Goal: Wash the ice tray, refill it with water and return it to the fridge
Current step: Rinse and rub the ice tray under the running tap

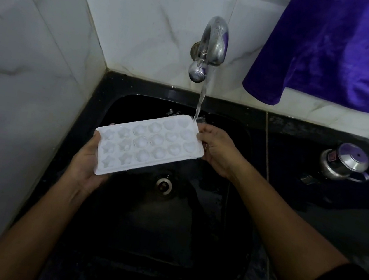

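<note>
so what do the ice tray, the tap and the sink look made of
Ice tray: likely matte white plastic, moulded star and round cells. Tap: shiny metal, probably chromed or steel, mirror-like reflections. Sink: glossy black, perhaps stone or composite; the look leaves it open.

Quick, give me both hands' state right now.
Left hand: grips the near-left end of the white ice tray.
Right hand: grips the tray's far-right end, under the tap's stream.
</note>
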Demonstrator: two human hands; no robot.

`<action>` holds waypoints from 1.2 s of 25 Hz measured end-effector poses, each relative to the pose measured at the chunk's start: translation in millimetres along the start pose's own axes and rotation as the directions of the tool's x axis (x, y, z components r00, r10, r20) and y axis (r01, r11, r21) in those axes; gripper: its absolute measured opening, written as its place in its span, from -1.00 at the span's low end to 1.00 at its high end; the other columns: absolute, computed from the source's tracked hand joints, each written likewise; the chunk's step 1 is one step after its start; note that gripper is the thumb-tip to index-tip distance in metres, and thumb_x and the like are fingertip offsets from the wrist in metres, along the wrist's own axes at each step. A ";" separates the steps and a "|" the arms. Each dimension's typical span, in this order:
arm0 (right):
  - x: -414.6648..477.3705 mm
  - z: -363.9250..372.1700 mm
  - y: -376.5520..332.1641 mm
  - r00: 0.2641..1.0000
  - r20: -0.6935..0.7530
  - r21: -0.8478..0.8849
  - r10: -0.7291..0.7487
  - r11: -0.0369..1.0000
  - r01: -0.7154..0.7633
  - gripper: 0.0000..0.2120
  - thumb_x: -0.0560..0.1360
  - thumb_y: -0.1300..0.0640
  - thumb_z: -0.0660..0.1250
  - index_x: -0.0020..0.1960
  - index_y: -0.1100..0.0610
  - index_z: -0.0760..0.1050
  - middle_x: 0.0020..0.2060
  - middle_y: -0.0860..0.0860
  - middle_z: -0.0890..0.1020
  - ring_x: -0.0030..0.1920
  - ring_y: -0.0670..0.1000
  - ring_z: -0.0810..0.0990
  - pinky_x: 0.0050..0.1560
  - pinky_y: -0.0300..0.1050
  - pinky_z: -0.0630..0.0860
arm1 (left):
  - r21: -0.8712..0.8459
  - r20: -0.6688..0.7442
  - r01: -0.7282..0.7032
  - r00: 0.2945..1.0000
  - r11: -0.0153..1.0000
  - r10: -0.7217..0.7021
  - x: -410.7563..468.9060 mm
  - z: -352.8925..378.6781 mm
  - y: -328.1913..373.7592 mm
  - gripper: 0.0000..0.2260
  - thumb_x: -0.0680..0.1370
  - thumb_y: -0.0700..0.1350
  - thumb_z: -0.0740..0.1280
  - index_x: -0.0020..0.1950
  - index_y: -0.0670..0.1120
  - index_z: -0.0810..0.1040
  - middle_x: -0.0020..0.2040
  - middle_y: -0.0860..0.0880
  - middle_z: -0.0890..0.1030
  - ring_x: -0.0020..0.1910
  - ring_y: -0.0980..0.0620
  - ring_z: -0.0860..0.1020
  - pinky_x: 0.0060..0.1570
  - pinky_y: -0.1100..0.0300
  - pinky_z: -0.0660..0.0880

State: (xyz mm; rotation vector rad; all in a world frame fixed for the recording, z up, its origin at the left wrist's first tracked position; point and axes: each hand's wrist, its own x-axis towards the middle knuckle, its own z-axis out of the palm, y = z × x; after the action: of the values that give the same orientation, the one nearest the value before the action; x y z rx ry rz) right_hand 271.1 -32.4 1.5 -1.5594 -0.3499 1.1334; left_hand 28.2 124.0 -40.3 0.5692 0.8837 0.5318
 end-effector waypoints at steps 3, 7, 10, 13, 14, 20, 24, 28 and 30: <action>9.9 16.0 -9.6 0.973 -0.186 -0.199 -0.136 0.975 0.099 -0.77 0.70 0.18 0.24 0.09 0.32 0.60 -0.01 0.30 0.67 -0.07 0.14 0.59 -0.05 0.03 0.55 | -0.061 0.034 -0.060 0.997 0.996 0.062 -4.8 6.9 -1.2 -0.59 0.74 0.15 0.10 0.48 0.03 0.51 0.32 -0.08 0.68 0.21 -0.09 0.70 -0.06 -0.01 0.71; 17.7 21.7 -25.9 0.967 -0.159 -0.195 -0.200 0.966 0.168 -0.75 0.71 0.15 0.27 0.11 0.32 0.63 0.01 0.27 0.69 -0.03 0.20 0.63 0.03 0.16 0.60 | -0.088 0.052 -0.117 0.991 0.989 0.122 -6.5 13.3 4.4 -0.54 0.75 0.16 0.08 0.54 -0.04 0.46 0.37 -0.12 0.64 0.26 -0.10 0.67 0.00 0.01 0.69; 11.8 12.8 -24.5 0.988 0.057 0.031 -0.145 0.989 0.144 -0.75 0.70 0.31 0.20 0.29 0.29 0.59 0.19 0.27 0.68 0.10 0.20 0.68 0.19 0.16 0.63 | -0.111 0.062 -0.130 0.989 0.985 0.137 -6.9 12.2 11.4 -0.53 0.75 0.14 0.08 0.59 -0.04 0.41 0.38 -0.11 0.64 0.28 -0.10 0.67 0.07 -0.01 0.69; 12.8 14.1 -19.6 0.982 -0.076 -0.029 -0.175 0.984 0.173 -0.83 0.69 0.24 0.27 0.11 0.25 0.63 0.01 0.20 0.69 -0.05 0.12 0.65 -0.03 0.00 0.63 | -0.081 0.075 -0.128 0.988 0.988 0.134 -7.0 16.7 7.4 -0.51 0.76 0.14 0.06 0.63 -0.05 0.35 0.43 -0.12 0.60 0.32 -0.10 0.64 0.12 -0.01 0.67; 15.1 15.5 -18.2 0.968 -0.163 -0.069 -0.191 0.981 0.182 -0.83 0.69 0.19 0.29 0.04 0.25 0.63 -0.06 0.18 0.67 -0.09 0.11 0.61 -0.06 0.00 0.59 | -0.074 0.079 -0.125 0.988 0.989 0.131 -7.2 19.6 4.8 -0.50 0.76 0.14 0.06 0.63 -0.06 0.35 0.44 -0.12 0.59 0.33 -0.11 0.63 0.12 -0.01 0.67; 14.9 1.7 -14.6 0.987 -0.001 0.025 -0.161 0.987 0.161 -0.78 0.68 0.30 0.25 0.21 0.28 0.64 0.02 0.14 0.74 -0.03 0.07 0.73 -0.04 -0.09 0.68 | -0.136 0.063 -0.144 0.986 0.980 0.153 -3.6 21.9 3.4 -0.59 0.75 0.12 0.09 0.28 0.03 0.69 0.30 -0.08 0.69 0.23 -0.09 0.69 0.02 -0.02 0.69; 15.3 1.5 -12.7 0.964 -0.176 -0.100 -0.201 0.977 0.186 -0.79 0.68 0.17 0.30 0.13 0.30 0.63 0.09 0.28 0.69 -0.02 0.11 0.63 0.04 0.03 0.59 | -0.093 0.091 -0.119 0.988 0.988 0.127 -0.1 23.2 -1.8 -0.54 0.75 0.14 0.09 0.57 -0.03 0.43 0.39 -0.10 0.63 0.31 -0.11 0.65 0.07 -0.02 0.68; 15.1 -3.2 -11.8 0.937 -0.283 -0.160 -0.203 0.974 0.163 -0.58 0.67 -0.02 0.32 0.10 0.39 0.57 0.04 0.35 0.66 -0.10 0.11 0.58 -0.04 0.06 0.55 | -0.107 0.121 -0.085 0.988 0.991 0.098 2.0 30.2 -9.8 -0.59 0.76 0.12 0.08 0.50 0.01 0.52 0.34 -0.11 0.67 0.26 -0.11 0.68 0.01 0.00 0.69; 9.9 -9.9 -7.9 0.938 -0.292 -0.143 -0.186 0.978 0.149 -0.57 0.67 -0.05 0.32 0.09 0.37 0.58 -0.01 0.30 0.69 -0.10 0.11 0.61 0.00 0.13 0.61 | -0.115 0.138 -0.060 0.987 0.992 0.076 3.9 33.0 -12.5 -0.58 0.76 0.12 0.08 0.33 0.02 0.67 0.30 -0.12 0.69 0.23 -0.11 0.69 0.00 0.00 0.69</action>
State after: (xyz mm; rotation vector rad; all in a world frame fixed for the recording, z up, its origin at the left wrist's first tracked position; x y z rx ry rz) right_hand 286.6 -28.3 3.0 -1.7440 -0.3393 0.7364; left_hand 60.0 109.5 -33.9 0.5307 0.6965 0.5908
